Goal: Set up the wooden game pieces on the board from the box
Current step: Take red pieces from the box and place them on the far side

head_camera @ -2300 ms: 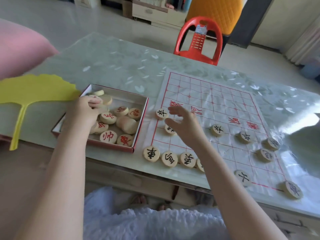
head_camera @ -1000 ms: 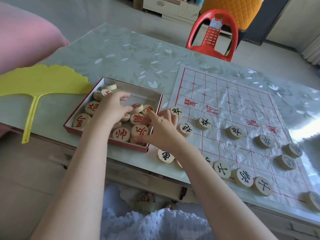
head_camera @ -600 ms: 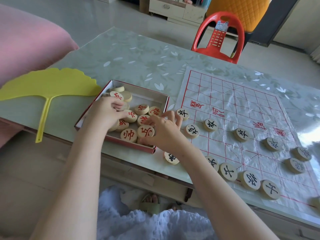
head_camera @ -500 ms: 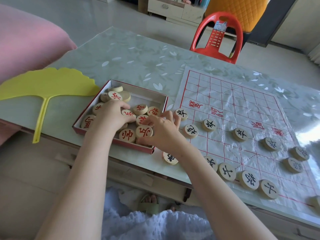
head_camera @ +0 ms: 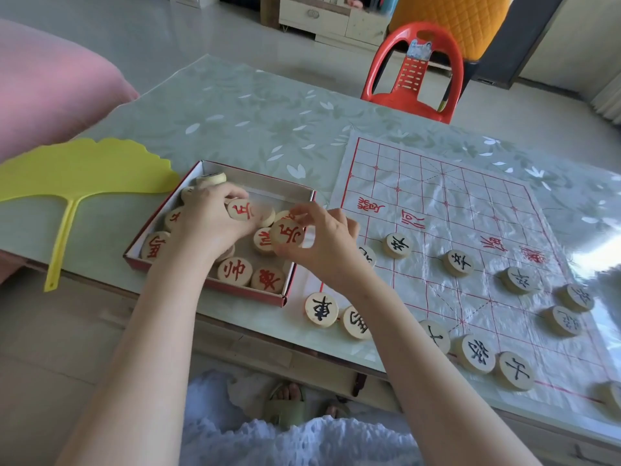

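A red-edged box (head_camera: 215, 286) at the table's near left holds several round wooden pieces with red characters. My left hand (head_camera: 210, 220) is inside the box and pinches one red-marked piece (head_camera: 239, 210). My right hand (head_camera: 324, 242) hovers over the box's right edge and pinches another red-marked piece (head_camera: 287, 234), lifted clear of the others. To the right lies the plastic board sheet (head_camera: 453, 203) with a red grid. Several black-marked pieces stand on its near half, such as one (head_camera: 321, 309) at the near left corner.
A yellow leaf-shaped fan (head_camera: 77, 173) lies left of the box. A red plastic chair (head_camera: 415, 75) stands beyond the table's far edge. A pink cushion (head_camera: 50, 82) sits at the far left. The table's near edge runs just below the box.
Both hands have each lifted a red-marked piece out of the heap in the box. My right hand has risen toward the box's right edge.
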### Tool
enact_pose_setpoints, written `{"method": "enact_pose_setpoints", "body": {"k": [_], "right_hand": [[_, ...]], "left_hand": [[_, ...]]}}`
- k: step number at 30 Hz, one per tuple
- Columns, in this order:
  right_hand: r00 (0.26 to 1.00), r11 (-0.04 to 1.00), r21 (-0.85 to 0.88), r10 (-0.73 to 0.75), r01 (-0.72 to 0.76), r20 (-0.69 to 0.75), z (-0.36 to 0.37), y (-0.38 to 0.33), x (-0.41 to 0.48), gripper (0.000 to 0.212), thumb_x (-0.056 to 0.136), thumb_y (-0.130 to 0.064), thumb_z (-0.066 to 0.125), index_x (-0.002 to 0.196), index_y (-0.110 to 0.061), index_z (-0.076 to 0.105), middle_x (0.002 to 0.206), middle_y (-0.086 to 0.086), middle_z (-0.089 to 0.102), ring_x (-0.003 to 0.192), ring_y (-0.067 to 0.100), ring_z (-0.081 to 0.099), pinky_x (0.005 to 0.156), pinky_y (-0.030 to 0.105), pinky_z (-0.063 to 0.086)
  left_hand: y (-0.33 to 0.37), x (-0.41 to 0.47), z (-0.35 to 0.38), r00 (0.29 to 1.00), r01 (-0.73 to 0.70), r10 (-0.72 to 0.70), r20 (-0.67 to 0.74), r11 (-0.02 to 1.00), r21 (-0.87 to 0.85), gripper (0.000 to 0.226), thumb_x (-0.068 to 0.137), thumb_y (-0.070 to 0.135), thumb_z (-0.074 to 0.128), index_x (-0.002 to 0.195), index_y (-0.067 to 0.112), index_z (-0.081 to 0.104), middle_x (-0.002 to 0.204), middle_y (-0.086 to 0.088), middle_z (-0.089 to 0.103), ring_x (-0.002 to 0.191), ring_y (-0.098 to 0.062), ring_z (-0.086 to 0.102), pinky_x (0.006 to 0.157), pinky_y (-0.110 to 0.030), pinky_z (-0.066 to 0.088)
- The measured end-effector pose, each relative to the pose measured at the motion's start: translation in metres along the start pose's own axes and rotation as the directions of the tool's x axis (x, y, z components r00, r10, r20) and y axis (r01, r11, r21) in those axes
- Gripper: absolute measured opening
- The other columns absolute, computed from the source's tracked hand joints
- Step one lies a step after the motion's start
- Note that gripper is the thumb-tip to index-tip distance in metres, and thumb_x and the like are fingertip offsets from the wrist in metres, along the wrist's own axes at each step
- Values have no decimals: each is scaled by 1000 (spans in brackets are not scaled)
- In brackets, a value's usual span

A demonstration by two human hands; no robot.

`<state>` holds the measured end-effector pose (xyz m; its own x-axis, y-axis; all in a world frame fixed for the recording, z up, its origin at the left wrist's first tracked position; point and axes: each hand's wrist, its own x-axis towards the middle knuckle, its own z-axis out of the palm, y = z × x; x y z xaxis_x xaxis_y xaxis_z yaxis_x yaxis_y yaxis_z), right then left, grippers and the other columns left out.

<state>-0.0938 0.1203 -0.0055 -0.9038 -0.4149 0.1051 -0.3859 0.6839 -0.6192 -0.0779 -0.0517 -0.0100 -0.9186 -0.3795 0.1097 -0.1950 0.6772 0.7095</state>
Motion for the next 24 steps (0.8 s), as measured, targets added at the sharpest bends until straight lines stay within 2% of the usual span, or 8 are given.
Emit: {"method": "enact_pose_setpoints", "body": {"k": [2,5,10,14,19,24], "right_hand": [[998,998,51,26,-23,-58,-7,4,0,51,79,-42,66,122,-21,48,115,-6,60,114,13,32,89,28,15],[983,996,39,85,-80,-160,-21,21,-1,48,78,-42,67,119,-22,50,114,-8,60,114,14,36,81,25,13],[937,963,146,255,-225,-239,-53,70,-1,43,78,-38,69,115,-24,55,110,-14,60,115,15,41,100,33,26],[911,944,140,327,-300,-250,-77,109,18,44,77,-39,70,117,-25,55,110,-10,61,116,15,40,99,34,27],[894,935,79,353,-345,-277,-96,150,65,44,81,-37,65,122,-22,54,113,-4,64,117,18,41,88,29,21],[890,929,22,361,-370,-280,-99,170,101,41,86,-32,58,124,-18,54,111,3,65,114,22,40,94,30,24]], "left_hand": [[11,1,5,998,-46,44,-44,998,-46,35,67,27,76,100,23,65,106,0,62,98,-17,59,80,-27,45],[36,7,20,995,-90,87,-43,992,-89,39,67,25,78,104,21,65,104,1,64,98,-17,59,87,-32,48],[72,27,61,993,-118,112,-43,977,-176,37,67,26,76,102,19,66,100,-3,67,95,-20,63,88,-36,51],[92,48,96,988,-145,149,26,983,-112,36,68,23,77,102,17,66,102,-5,67,98,-22,60,88,-32,48],[108,95,127,979,-165,167,120,986,-22,41,66,27,77,104,19,66,101,-4,68,99,-26,59,86,-39,50],[104,128,156,965,-167,161,207,986,12,45,66,22,79,108,17,65,106,-5,66,103,-25,58,90,-38,49]]}}
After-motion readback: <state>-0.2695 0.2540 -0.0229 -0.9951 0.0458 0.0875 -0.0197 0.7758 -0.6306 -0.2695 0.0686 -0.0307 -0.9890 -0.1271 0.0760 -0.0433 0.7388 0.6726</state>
